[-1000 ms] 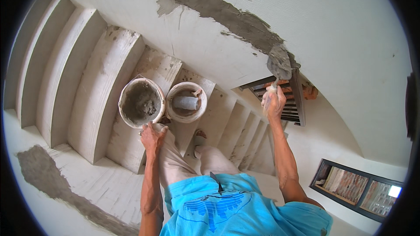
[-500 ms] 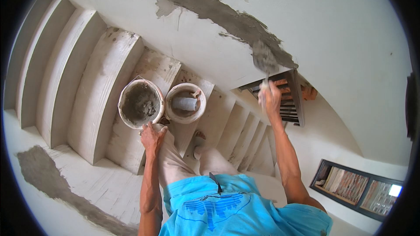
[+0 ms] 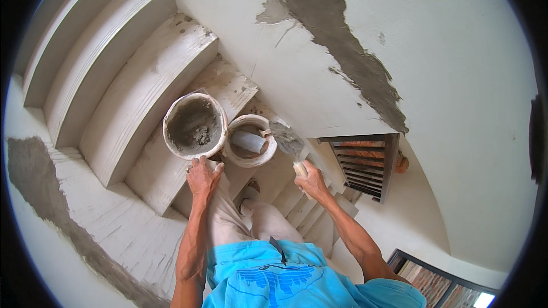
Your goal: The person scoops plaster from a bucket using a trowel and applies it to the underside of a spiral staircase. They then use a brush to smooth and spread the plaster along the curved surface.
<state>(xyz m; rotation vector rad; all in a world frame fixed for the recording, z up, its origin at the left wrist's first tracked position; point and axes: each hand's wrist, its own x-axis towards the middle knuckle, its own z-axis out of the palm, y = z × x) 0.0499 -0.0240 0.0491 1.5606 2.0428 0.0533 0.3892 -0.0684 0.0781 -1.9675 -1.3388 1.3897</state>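
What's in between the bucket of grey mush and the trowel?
A second bucket, with a pale cylinder inside, sits between the mush bucket and the trowel in the right hand. The head view shows it.

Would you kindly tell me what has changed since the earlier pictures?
The right hand has brought the trowel down and left from the grey mortar strip toward the smaller bucket, and the view has turned. The trowel is still held; the left hand stays at the rim of the mortar bucket.
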